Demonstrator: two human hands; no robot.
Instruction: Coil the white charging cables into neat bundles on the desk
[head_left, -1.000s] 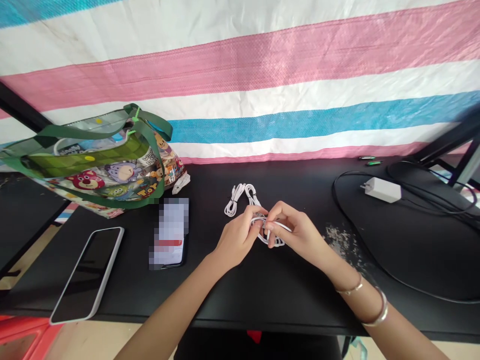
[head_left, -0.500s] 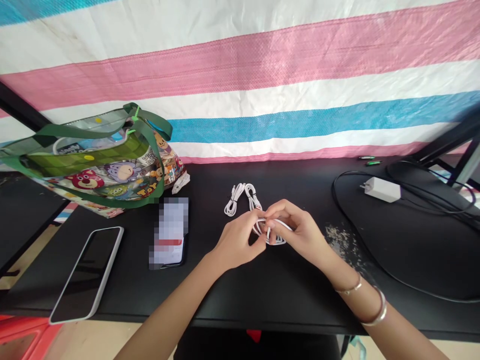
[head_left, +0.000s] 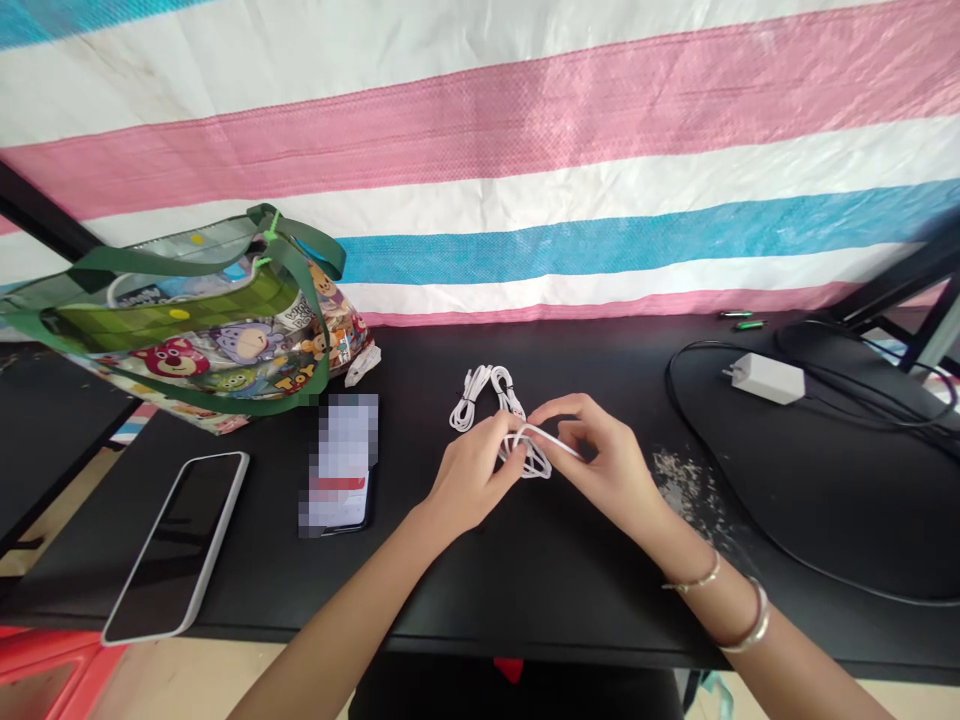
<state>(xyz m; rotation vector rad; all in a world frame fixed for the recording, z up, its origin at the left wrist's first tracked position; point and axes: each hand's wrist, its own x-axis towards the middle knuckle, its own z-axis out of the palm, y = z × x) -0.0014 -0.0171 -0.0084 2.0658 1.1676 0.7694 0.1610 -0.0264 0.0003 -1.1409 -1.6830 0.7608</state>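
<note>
Left hand [head_left: 472, 475] pinching white cable coil [head_left: 531, 460]; right hand [head_left: 604, 465] gripping same cable, fingers curled.

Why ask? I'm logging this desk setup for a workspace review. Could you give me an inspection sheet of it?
Surface: black desktop, with a pale, crumbly scuffed patch right of the hands.
Job's things: looped white charging cable held in both hands; coiled white cable bundle with small connectors lies just beyond.
Clutter: clear cartoon-print tote bag with green straps; dark-screened phone in a pale case; pixel-blurred rectangular item.
Grippers: left hand and right hand both grip the loop.
Cables: thin black cord beside a white power adapter.
Surroundings: pink, white and blue striped woven tarpaulin behind the desk.
</note>
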